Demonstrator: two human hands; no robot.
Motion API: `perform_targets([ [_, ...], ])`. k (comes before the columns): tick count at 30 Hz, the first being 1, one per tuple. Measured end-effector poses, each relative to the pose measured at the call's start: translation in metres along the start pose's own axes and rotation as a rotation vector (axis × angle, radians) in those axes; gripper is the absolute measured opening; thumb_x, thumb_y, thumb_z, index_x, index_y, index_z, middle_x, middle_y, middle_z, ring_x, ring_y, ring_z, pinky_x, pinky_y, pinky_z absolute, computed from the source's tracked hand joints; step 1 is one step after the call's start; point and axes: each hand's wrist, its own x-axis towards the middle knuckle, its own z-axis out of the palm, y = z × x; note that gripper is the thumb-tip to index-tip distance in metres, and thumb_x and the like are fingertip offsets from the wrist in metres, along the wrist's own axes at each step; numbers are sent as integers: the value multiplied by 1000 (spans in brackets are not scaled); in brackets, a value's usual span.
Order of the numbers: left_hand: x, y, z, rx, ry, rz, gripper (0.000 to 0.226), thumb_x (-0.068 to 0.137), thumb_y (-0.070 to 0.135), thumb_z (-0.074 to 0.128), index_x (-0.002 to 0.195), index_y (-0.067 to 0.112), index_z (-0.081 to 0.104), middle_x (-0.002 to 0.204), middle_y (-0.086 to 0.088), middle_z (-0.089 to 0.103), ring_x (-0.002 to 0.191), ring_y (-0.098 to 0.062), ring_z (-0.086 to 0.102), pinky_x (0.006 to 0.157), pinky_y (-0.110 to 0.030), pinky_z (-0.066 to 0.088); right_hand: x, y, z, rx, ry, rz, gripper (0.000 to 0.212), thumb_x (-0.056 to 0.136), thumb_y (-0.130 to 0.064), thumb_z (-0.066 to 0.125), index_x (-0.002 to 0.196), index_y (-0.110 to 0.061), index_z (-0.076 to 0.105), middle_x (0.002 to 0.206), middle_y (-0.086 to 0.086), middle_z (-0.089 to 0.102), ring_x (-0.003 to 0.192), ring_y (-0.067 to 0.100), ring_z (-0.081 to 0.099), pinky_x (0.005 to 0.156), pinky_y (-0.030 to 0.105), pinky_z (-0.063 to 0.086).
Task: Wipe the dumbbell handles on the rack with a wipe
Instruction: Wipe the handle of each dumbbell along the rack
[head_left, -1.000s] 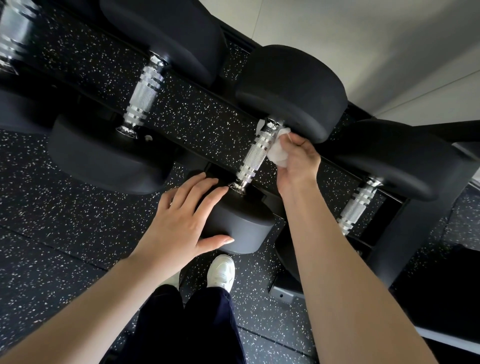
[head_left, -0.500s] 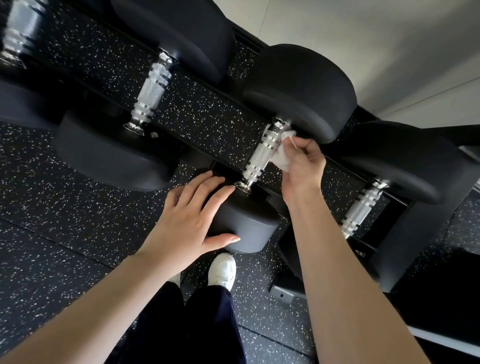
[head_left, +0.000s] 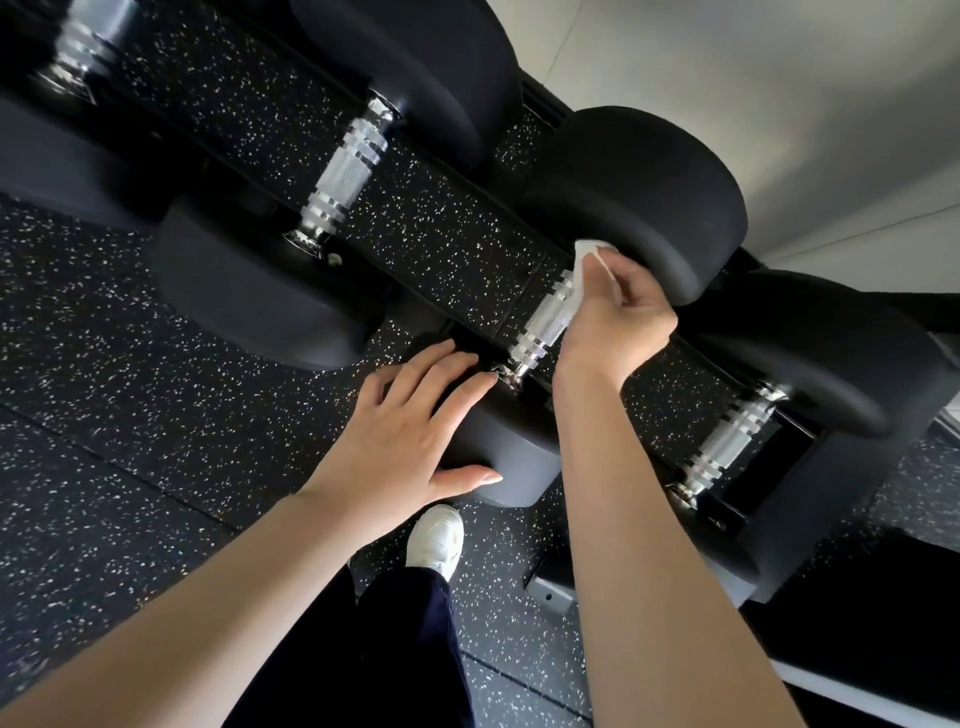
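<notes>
Right hand (head_left: 618, 317), fingers pinching the wipe (head_left: 582, 270), on the middle handle (head_left: 543, 325); left hand (head_left: 410, 441) spread flat; neighbouring handles (head_left: 345, 171) apparently remaining.

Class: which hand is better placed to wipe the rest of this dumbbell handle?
Right. The right hand already presses the wipe on the handle; the left hand rests flat on the near weight head.
</notes>
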Motion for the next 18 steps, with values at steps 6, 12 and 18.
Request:
perform_targets([
  [6, -1, 0, 4, -19, 30, -6, 73, 82, 66, 40, 136, 17, 44, 139, -6, 49, 136, -25, 38, 98, -41, 32, -14, 14, 14, -189, 42, -191, 22, 79, -2, 70, 100, -9, 73, 96, -10, 49, 103, 19, 53, 73, 6, 41],
  [12, -1, -2, 5, -18, 33, -3, 73, 83, 66, 39, 137, 18, 45, 141, -5, 48, 137, -24, 37, 99, -41, 32, -9, 6, 17, -223, 39, -145, 21, 79, 1, 69, 99, -6, 73, 91, -10, 43, 89, 10, 53, 71, 6, 46],
  [18, -2, -3, 7, -73, 71, -6, 71, 84, 66, 39, 137, 19, 46, 142, -3, 47, 138, -22, 36, 102, -41, 30, -5, 2, 14, -562, -138, -229, 24, 83, -7, 68, 107, -8, 70, 114, 8, 55, 96, 18, 60, 84, 17, 46],
])
